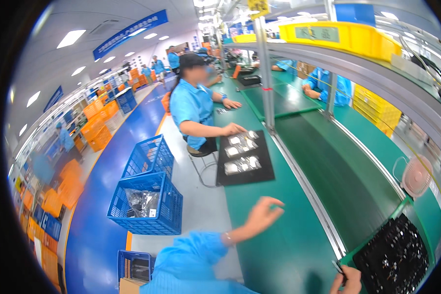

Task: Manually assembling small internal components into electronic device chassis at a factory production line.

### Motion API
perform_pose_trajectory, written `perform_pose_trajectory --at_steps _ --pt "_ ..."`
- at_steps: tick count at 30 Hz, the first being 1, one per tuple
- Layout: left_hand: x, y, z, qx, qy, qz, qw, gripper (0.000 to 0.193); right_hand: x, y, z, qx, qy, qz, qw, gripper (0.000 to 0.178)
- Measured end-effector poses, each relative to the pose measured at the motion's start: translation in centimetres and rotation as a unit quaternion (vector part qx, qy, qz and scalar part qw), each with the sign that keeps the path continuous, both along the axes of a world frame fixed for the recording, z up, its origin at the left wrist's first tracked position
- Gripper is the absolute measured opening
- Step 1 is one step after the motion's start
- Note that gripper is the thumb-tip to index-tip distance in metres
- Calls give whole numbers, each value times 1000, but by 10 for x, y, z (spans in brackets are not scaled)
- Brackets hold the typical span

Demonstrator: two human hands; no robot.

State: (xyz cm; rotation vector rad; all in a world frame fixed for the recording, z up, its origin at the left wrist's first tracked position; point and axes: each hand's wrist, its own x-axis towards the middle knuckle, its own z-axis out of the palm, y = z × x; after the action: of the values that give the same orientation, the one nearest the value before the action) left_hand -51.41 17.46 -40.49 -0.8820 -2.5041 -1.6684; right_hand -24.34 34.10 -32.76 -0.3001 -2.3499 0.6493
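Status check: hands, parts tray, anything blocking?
Left hand open, fingers spread above the green bench, holding nothing. Right hand pinching a thin dark tool beside the black parts tray. Nothing between.

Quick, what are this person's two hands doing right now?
Left hand: open, fingers spread above the green table, holding nothing.
Right hand: closed on a thin dark tool.

Bright, even light from ceiling panels at upper left leaves only soft shadows, while fisheye bending curves the conveyor toward a black rim and the far workers look blurred.
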Motion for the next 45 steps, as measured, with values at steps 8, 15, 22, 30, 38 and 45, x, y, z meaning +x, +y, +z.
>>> perform_pose_trajectory --at_steps 8,15,22,30,38,45 --pt "-112 -143 -73 -165 74 319 930 61 -79 -53 -78 -264 -90 115 953 20" --pt "-127 -185 -69 -146 -276 160 937 54 -123 -77 -120 -556 -116 127 813 17" --pt "-31 -141 -37 -110 -327 -5 939 58 -149 -99 -117 -711 -145 102 681 32" --pt "87 -117 -30 -101 -359 -147 916 46 -74 -79 -118 -723 -125 7 680 30" --pt "103 -109 1 -138 -130 -283 940 23 108 -39 -94 -675 -96 -175 710 24" --pt "138 -10 -27 -176 163 -325 915 54 246 -78 -140 -565 -44 -343 749 31"
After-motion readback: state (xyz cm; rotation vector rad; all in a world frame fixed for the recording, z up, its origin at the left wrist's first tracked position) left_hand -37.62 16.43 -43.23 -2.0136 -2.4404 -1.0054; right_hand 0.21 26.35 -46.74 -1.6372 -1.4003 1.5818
